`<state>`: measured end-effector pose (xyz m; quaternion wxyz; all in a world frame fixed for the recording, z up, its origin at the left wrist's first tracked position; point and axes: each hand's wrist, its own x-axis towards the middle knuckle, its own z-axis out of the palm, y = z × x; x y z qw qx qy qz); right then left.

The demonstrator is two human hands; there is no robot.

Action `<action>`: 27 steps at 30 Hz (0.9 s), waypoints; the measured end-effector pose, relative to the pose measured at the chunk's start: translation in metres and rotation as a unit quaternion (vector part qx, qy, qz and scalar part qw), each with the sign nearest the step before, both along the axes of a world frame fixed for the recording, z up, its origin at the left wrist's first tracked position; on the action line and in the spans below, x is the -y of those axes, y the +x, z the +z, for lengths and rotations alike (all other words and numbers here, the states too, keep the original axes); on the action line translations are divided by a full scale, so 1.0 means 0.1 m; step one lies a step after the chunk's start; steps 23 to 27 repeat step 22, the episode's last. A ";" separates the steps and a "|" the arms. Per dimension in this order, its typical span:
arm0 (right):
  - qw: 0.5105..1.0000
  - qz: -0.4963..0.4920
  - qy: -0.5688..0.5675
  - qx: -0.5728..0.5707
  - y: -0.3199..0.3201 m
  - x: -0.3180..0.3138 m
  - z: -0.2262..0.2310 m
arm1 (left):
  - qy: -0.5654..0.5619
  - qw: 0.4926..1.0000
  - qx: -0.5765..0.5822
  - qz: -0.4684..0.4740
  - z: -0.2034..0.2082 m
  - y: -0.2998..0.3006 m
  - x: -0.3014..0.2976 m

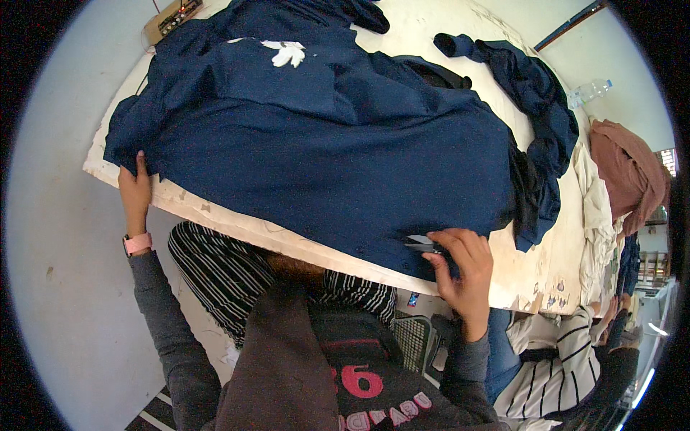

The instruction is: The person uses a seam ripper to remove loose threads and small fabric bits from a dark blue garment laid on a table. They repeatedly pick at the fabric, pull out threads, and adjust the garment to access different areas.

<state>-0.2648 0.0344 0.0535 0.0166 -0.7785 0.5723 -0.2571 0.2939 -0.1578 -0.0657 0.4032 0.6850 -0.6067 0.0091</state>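
Note:
A large navy blue garment (323, 158) lies spread over the table, with a white print (287, 53) on its far part. My left hand (136, 192) is at the garment's left end by the table's front edge, gripping the cloth. One finger lies on top and the others are partly hidden. In my right hand (466, 269) are small metal thread snips (420, 243), pinched between thumb and fingers. Their blades point left, just over the cloth near its front right corner. Whether the blades touch the cloth I cannot tell.
Another navy garment (528, 79) is heaped at the table's (543, 276) right side. Beyond it are a clear plastic bottle (591, 93), a brown cloth (624, 169) and cream cloth (595, 223). A small box with wires (172, 21) stands far left. A person in a striped top (553, 384) sits close right.

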 end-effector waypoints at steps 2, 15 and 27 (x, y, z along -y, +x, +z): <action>1.000 -0.008 0.019 -0.024 -0.10 -0.06 0.01 | 0.017 0.999 -0.039 0.008 0.00 0.02 0.01; 0.995 0.029 0.092 0.014 -0.14 -0.28 -0.20 | 0.020 0.996 -0.082 0.002 -0.13 0.13 0.07; 0.995 -0.001 0.088 0.048 -0.18 -0.27 -0.26 | 0.001 0.996 -0.086 0.002 -0.07 0.04 0.04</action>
